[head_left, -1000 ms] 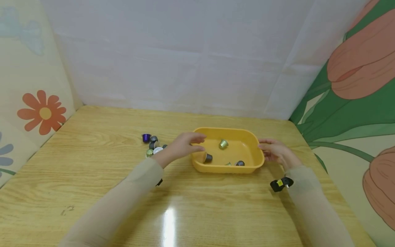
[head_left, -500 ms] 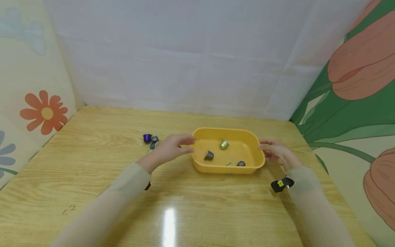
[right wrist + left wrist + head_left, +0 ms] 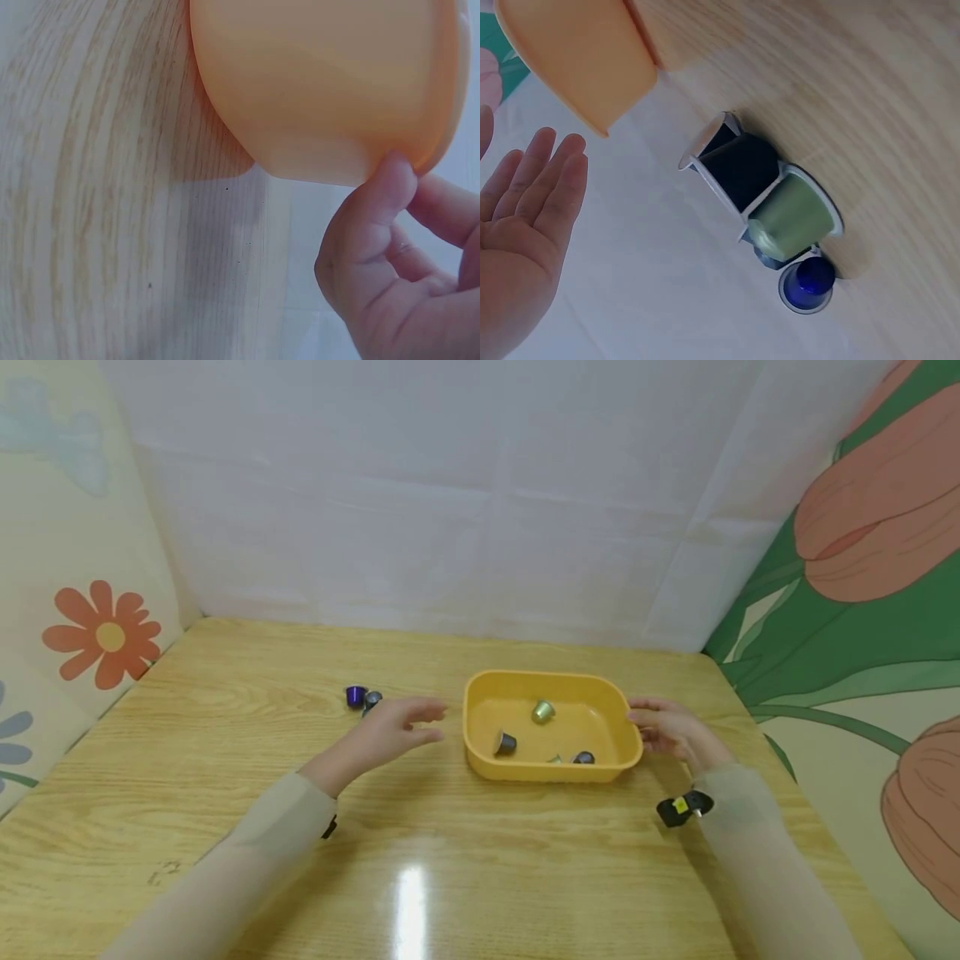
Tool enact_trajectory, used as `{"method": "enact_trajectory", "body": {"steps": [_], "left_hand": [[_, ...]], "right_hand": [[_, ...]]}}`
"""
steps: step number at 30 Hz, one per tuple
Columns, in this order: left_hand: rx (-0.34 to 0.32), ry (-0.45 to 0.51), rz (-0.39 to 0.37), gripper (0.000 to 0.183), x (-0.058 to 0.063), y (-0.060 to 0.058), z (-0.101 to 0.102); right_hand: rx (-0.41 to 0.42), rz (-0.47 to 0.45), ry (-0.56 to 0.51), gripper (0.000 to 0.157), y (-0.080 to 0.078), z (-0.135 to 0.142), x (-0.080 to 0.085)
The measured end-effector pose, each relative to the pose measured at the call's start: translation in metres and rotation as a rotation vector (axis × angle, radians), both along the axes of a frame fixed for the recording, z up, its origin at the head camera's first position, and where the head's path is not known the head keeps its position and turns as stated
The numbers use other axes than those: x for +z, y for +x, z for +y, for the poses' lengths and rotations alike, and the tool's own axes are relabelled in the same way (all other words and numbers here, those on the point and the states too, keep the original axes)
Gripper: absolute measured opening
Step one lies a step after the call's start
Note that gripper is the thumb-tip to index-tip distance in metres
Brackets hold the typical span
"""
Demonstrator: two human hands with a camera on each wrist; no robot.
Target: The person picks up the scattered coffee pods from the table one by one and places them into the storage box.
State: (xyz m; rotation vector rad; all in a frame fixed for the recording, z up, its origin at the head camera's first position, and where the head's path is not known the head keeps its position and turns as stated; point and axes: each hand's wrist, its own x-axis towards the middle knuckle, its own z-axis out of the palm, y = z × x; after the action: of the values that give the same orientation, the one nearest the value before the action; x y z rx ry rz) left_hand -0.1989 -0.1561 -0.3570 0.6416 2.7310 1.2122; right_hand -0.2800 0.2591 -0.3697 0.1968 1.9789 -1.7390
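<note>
A yellow tub (image 3: 551,774) was set on the wooden surface (image 3: 525,868). Its right end was pinched by the thumb and curled fingers of the right hand (image 3: 675,731). Inside the tub, a shiny green pod (image 3: 543,711) was seen near the middle, a dark pod (image 3: 506,743) at the left, and another dark pod (image 3: 583,757) by the near wall, partly hidden. The left hand (image 3: 386,735) was held out left of the tub, apart from it, with its fingers straight and its thumb spread away. Just past that hand, to the far left, a blue pod (image 3: 356,697), a green pod (image 3: 791,221) and a black pod (image 3: 739,169) were bunched together with others partly covered.
</note>
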Motion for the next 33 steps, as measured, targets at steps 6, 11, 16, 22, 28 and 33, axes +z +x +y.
{"method": "enact_trajectory", "body": {"steps": [6,11,16,22,28,33], "left_hand": [[0.015,0.038,-0.018,0.046,-0.005,0.005,-0.007],[0.026,0.032,0.0,0.045,-0.008,0.009,-0.011],[0.031,0.0,0.013,0.044,-0.011,0.011,-0.015],[0.057,0.0,-0.018,0.047,-0.011,0.014,-0.023],[0.091,-0.007,-0.014,0.047,-0.011,0.019,-0.031],[0.114,-0.027,0.006,0.043,-0.012,0.021,-0.038]], "right_hand": [[0.008,0.009,0.003,0.046,0.0,-0.001,0.0],[0.001,-0.001,0.028,0.051,-0.002,-0.002,0.0],[-0.006,-0.007,0.072,0.053,-0.002,-0.002,0.001],[-0.012,-0.009,0.047,0.049,-0.001,-0.001,0.0],[-0.003,-0.007,0.05,0.05,-0.001,-0.001,0.0],[0.0,-0.003,0.026,0.049,0.0,-0.002,0.0]]}}
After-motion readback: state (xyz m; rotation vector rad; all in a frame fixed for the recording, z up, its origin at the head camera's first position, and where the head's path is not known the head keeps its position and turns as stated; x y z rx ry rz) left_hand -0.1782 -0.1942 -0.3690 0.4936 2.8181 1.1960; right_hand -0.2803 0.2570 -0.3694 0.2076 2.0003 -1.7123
